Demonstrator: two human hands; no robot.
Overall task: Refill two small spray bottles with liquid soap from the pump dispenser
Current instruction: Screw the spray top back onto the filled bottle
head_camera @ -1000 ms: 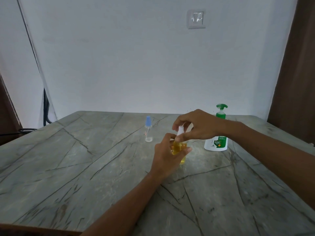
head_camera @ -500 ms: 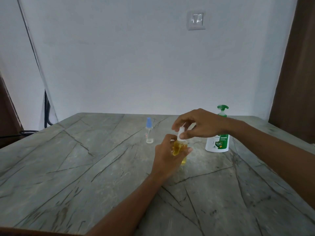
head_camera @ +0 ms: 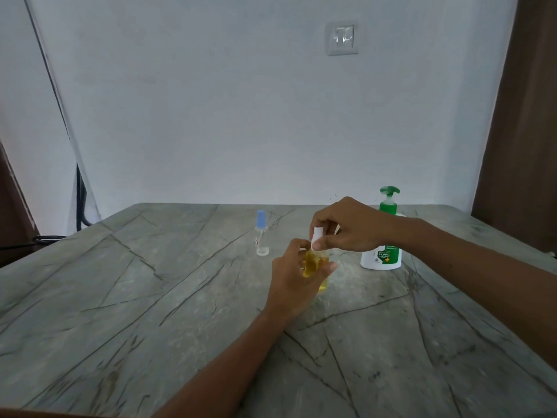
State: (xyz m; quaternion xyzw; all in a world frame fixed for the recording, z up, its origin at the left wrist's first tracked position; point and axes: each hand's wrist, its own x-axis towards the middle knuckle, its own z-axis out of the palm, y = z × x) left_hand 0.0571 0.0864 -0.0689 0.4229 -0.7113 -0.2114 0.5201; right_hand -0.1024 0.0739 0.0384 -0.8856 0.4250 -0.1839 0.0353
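Note:
My left hand [head_camera: 294,274] grips a small clear spray bottle [head_camera: 315,267] filled with yellow liquid, upright on the grey marble table [head_camera: 150,297]. My right hand [head_camera: 346,226] pinches the bottle's white spray cap [head_camera: 317,236] from above. A second small spray bottle [head_camera: 261,235] with a blue cap stands untouched farther back to the left and looks nearly empty. The white pump dispenser [head_camera: 384,254] with a green pump head stands at the right, partly hidden behind my right wrist.
A white wall with a light switch [head_camera: 342,39] rises behind the table. A dark cable [head_camera: 80,206] hangs at the back left corner. A brown door or panel [head_camera: 524,116] stands at the right.
Both hands have stayed on the yellow bottle and its white cap; the fingers on the cap shifted slightly. The camera view drifted a little.

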